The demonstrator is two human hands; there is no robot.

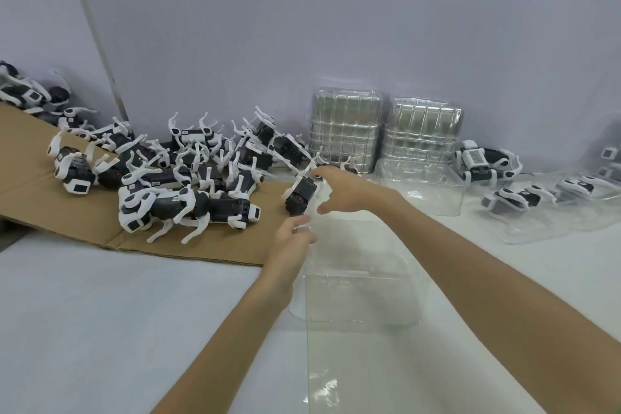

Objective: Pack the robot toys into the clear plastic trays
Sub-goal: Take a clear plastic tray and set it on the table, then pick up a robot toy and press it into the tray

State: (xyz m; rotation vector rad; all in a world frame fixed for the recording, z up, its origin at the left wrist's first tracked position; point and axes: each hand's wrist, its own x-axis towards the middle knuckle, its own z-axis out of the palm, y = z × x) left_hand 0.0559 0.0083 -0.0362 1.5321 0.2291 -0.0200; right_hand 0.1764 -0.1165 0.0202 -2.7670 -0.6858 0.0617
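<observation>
My right hand (pixel 342 190) grips a black-and-white robot dog toy (pixel 300 195) and holds it above the far left corner of a clear plastic tray (pixel 363 296) that lies in front of me. The toy hangs tilted, its white legs pointing up and back. My left hand (pixel 294 240) pinches that tray's far left edge just below the toy. A heap of several robot dog toys (pixel 174 171) lies on brown cardboard (pixel 30 171) to the left.
Two stacks of clear trays (pixel 346 128) stand against the wall, with a loose tray (pixel 423 188) in front. Trays holding packed robot toys (pixel 517 198) lie at the right. Another clear sheet (pixel 336 380) lies at the near table edge.
</observation>
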